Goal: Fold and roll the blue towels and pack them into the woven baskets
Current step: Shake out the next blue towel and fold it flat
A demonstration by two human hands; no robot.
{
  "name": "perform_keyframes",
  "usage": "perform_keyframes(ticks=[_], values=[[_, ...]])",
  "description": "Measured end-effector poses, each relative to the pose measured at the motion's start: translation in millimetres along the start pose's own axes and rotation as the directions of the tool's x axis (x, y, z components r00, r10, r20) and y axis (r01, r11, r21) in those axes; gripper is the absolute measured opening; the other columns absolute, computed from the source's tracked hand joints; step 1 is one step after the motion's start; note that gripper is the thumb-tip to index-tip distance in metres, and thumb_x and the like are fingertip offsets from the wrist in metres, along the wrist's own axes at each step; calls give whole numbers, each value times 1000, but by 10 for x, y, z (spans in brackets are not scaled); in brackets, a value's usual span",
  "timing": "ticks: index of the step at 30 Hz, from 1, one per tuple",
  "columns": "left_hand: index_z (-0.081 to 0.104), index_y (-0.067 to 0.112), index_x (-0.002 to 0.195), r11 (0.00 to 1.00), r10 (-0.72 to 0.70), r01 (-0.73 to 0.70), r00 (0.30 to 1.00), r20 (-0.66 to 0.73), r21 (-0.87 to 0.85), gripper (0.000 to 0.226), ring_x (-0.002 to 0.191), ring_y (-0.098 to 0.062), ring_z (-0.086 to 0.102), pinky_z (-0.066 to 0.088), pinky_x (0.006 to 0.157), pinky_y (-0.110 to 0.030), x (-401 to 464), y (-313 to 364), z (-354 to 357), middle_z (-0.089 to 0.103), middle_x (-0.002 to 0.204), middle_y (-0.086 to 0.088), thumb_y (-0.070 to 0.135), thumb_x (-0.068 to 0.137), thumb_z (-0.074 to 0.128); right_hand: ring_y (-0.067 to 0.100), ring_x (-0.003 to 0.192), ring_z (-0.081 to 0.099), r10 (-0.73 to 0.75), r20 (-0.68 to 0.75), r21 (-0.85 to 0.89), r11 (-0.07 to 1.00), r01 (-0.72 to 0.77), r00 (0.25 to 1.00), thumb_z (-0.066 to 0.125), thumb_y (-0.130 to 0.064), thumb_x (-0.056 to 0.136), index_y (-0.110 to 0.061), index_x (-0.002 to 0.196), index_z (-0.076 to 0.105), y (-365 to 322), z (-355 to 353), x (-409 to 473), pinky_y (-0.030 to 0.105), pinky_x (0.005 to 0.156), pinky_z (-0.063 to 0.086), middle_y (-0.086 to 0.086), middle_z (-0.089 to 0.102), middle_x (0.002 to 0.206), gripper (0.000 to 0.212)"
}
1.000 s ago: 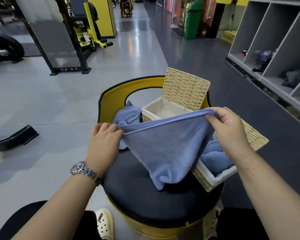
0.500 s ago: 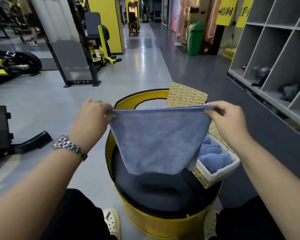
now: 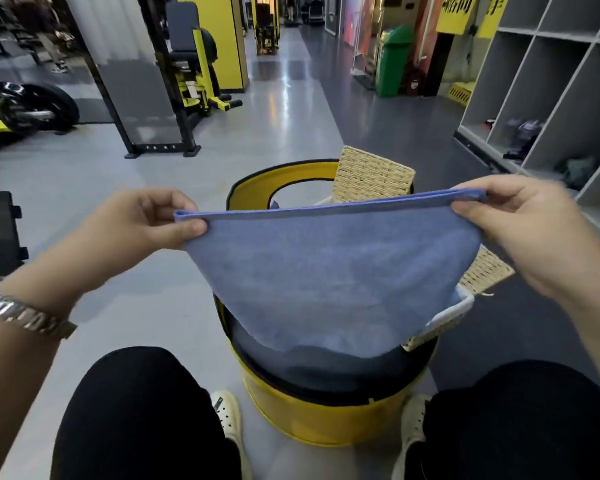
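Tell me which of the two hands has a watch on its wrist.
The left hand, pinching the blue towel at its left top corner. A metal wristwatch sits on that wrist; the right hand pinches the other corner and its wrist is bare.

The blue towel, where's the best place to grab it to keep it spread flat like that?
By its two top corners, from the outer sides. The left hand and right hand each pinch a corner of the blue towel, so its hemmed top edge stretches taut and the rest hangs smooth.
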State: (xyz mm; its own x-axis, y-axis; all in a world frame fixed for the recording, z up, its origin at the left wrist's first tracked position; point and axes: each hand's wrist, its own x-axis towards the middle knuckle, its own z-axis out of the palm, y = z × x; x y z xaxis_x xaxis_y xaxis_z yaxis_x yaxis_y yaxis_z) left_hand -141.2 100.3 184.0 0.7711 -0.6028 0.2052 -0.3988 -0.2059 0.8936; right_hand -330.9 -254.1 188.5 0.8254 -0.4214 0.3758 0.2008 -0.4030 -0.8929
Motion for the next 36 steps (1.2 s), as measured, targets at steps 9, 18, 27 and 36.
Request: perform_keyframes(ticks=[9,18,27,36], values=[[66,23,66,989,-143,144,989,-27,36,17,53,2,52,40,52,-5,397,-436,53,64,57,12,31,77,77,12,70,61,165,71,-83,984,-159,984,63,-5,86,-12,88,71,467,250,342,22,59,55,9,70,80,11],[62,5,85,870,-308,349,936,-170,347,9,45,-1,58,48,46,-15,1183,-1912,544,65,65,-8,13,86,67,14,56,56,382,128,-430,853,-295,915,67,-4,83,-9,75,67,2119,1020,1079,32,59,47,4,64,58,10],[61,14,79,820,-210,256,967,-147,513,9,61,-9,56,38,54,-11,1081,-2165,624,61,68,3,7,81,67,21,75,68,364,117,-378,877,-297,924,60,2,83,-13,86,67,2640,1158,1129,41,71,55,7,69,76,17],[59,26,69,470,-195,-121,952,237,874,30,67,-21,54,43,53,-27,301,-2676,842,61,70,9,5,55,76,24,76,56,180,651,-708,492,506,737,49,-3,70,-22,72,58,2985,1236,137,40,69,46,-1,61,78,21]])
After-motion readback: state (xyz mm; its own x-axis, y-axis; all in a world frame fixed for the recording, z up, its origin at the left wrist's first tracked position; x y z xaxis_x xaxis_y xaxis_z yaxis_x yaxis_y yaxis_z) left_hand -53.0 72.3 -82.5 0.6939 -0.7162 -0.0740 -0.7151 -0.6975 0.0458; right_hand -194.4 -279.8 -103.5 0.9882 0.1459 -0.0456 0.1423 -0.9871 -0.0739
